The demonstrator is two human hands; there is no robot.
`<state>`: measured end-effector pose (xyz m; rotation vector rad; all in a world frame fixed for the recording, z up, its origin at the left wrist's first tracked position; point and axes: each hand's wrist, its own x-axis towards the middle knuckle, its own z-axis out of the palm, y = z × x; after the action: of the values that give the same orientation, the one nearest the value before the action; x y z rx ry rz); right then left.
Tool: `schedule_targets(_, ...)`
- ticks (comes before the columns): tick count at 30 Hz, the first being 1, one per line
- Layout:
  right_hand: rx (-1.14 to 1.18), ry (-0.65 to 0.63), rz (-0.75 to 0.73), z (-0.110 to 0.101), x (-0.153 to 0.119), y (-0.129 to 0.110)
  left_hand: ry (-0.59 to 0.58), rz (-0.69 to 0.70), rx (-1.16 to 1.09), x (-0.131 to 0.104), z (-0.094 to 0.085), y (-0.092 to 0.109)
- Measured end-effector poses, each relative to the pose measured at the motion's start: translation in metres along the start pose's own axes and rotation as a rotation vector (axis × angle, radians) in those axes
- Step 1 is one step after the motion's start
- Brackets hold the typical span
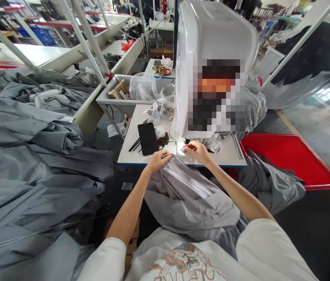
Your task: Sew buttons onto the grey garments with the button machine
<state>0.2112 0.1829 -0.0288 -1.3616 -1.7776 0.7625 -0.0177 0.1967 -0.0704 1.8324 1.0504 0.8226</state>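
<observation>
My left hand (159, 160) pinches the edge of a grey garment (195, 195) at the front of the white work table (132, 156). The cloth hangs from there over my lap. My right hand (197, 151) is at the base of a tall white machine (217, 27), its fingertips closed at a small round metal part (183, 151). What those fingers hold, if anything, is too small to make out. A black phone or tablet (148, 139) lies left of the machine, beside dark pens (134, 144).
A grey trough (109, 97) with plastic bags and a brown package stands behind the table. Heaps of grey cloth (21, 156) fill the left side. At the right are a red tray (293, 156) with grey cloth and a metal tool (237, 146) on the table edge.
</observation>
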Motion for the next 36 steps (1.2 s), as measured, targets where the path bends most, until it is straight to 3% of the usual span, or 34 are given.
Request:
schedule_targets(6,-0.107,0.095,-0.060,0.006,-0.009,0.005,-0.006,0.014,-0.006,0.001,-0.002,0.003)
schedule_targets(11,-0.163,0.350,-0.099,0.013,-0.033,-0.021,-0.028,-0.064,-0.145,-0.006,0.001,0.018)
schedule_targets(14,-0.065,0.214,-0.073,0.024,-0.054,-0.034,-0.066,-0.120,-0.295,-0.011,0.007,0.031)
schedule_targets(17,0.093,0.040,0.054,0.035,-0.065,-0.031,-0.068,-0.082,-0.336,-0.011,0.013,0.041)
schedule_targets(21,0.211,0.037,0.189,0.035,-0.057,-0.016,0.011,-0.015,-0.167,-0.002,0.018,0.045)
schedule_targets(29,0.115,0.257,0.187,0.028,-0.020,-0.004,0.191,-0.174,0.208,0.026,0.042,0.047)
schedule_targets(32,0.061,0.309,0.221,0.030,-0.012,0.001,0.263,-0.150,0.241,0.032,0.046,0.043)
schedule_targets(36,0.047,0.360,0.251,0.034,-0.007,0.008,0.273,-0.123,0.306,0.035,0.047,0.036)
